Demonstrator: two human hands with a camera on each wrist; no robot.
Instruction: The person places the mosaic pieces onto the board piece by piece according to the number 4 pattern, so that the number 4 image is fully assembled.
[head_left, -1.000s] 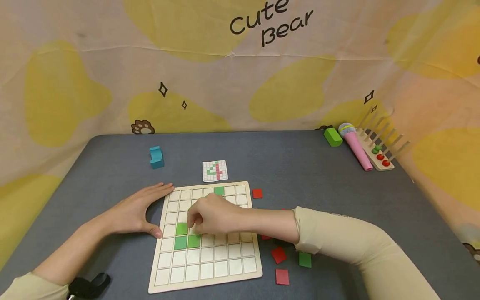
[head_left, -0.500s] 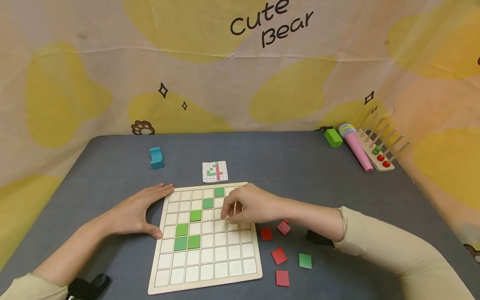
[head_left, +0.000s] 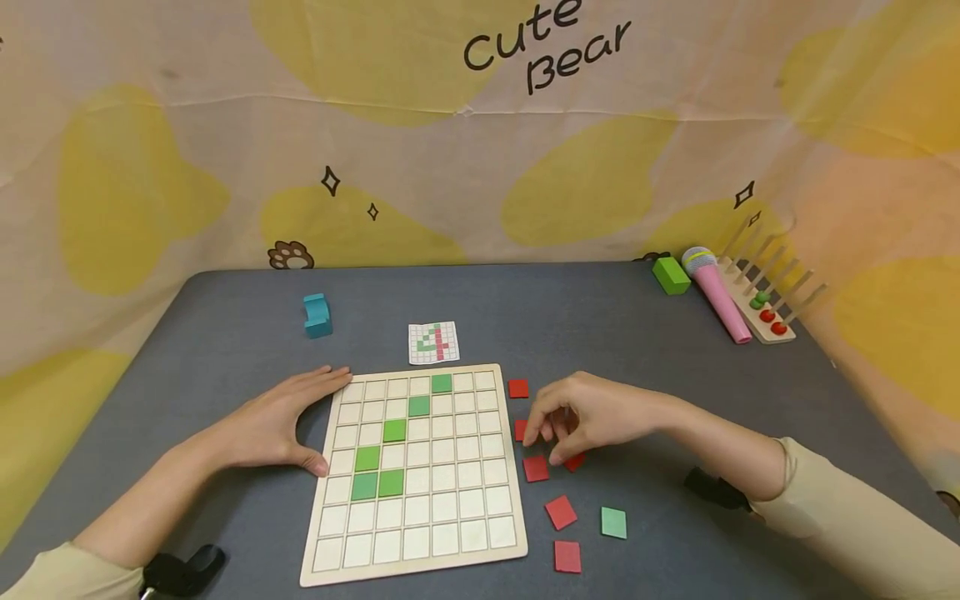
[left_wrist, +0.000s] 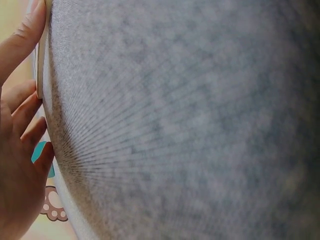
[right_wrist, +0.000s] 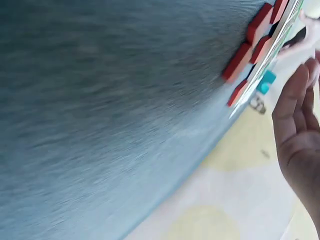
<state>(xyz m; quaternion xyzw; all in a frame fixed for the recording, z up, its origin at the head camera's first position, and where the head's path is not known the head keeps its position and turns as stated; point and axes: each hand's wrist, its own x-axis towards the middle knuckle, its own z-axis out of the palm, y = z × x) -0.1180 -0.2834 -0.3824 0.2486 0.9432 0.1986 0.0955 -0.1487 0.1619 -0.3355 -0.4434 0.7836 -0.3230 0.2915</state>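
right hand [head_left: 592, 417], red tile [head_left: 575, 461] half hidden beneath

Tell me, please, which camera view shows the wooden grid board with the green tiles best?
The head view: the whole wooden grid board lies in sight from above, with six green tiles in its cells. The left wrist view catches only a thin strip of its edge by the fingers, and the right wrist view only a blurred sliver of its rim.

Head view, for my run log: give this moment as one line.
left hand: flat, touching grid board edge | right hand: over red tiles, grip unclear | board: six green tiles | spare green tile right
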